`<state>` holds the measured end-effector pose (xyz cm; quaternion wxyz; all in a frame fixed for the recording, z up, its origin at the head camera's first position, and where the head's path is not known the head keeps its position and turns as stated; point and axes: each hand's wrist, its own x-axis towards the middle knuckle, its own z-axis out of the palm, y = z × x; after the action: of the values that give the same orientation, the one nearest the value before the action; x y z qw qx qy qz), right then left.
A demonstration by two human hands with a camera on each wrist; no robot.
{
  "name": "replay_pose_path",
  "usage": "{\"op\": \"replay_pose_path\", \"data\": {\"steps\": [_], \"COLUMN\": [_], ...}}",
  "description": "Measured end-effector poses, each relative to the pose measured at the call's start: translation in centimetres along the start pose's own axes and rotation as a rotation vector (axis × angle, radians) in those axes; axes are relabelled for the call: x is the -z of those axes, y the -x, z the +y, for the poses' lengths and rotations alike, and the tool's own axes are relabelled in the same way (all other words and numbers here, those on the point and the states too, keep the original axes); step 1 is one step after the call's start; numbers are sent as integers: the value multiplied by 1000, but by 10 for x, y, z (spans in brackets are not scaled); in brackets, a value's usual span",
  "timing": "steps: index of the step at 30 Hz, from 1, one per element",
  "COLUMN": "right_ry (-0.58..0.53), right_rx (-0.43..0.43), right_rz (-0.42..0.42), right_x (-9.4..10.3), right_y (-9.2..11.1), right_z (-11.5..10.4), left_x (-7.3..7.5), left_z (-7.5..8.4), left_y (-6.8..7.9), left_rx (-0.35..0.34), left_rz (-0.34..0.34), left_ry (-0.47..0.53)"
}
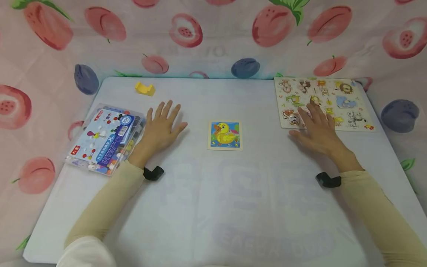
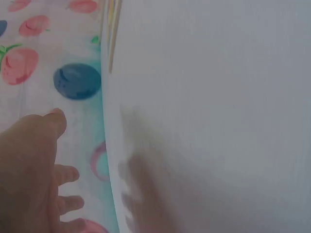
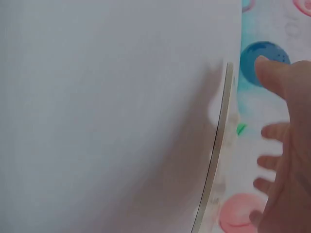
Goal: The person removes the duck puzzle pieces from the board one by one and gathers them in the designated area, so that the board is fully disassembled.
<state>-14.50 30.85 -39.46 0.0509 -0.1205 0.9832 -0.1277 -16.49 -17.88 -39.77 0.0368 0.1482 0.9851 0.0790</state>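
Observation:
My left hand (image 1: pixel 159 128) is held over the left part of the table with its fingers spread, holding nothing. Just beside it lies a clear plastic case (image 1: pixel 108 137) of coloured pieces with a blue printed cover. Over the near edge of a wooden animal puzzle board (image 1: pixel 361 122) is my right hand (image 1: pixel 318 133), fingers spread and nothing held, hiding part of the board. Between the hands a small square duck puzzle (image 1: pixel 225 135) lies flat. Both wrist views show straight fingers, with the board's edge (image 3: pixel 214 160) beside the right hand.
Toward the back left of the white table (image 1: pixel 200 207) sits a yellow notched block (image 1: pixel 145 89). A fruit-print cloth (image 1: pixel 213 48) hangs behind the table and at its sides. A black wrist mount (image 1: pixel 153 173) sticks out from the left sleeve, another (image 1: pixel 328 180) from the right.

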Motion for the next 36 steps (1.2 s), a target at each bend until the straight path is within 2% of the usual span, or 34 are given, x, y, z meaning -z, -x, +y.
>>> {"op": "replay_pose_path", "data": {"steps": [6,12,18,22,26,32,36], "right_ry": [-123,-152,-191,-203,-184,-129,-56], "right_rx": [170,289,348,399,462,590,622], "right_rz": [29,22,-98,-139,-159,-177,-180], "right_x": [-9,-20,-25,-30,-37,-42,-42], "right_y": [-15,-33,-46,-55,-66,-83,-93], "right_z": [-23,-54,-90,-111,-130,-153,-160], "left_x": [-11,-20,-25,-29,-32,-34,-36], "left_z": [34,69,88,93,95,92,92], "left_y": [11,21,29,33,35,34,31], "left_rx": [-169,-311,-407,-439,-456,-435,-433], "left_rz": [59,48,29,9,28,31,35], "left_ry": [45,137,132,103,104,152,181]}}
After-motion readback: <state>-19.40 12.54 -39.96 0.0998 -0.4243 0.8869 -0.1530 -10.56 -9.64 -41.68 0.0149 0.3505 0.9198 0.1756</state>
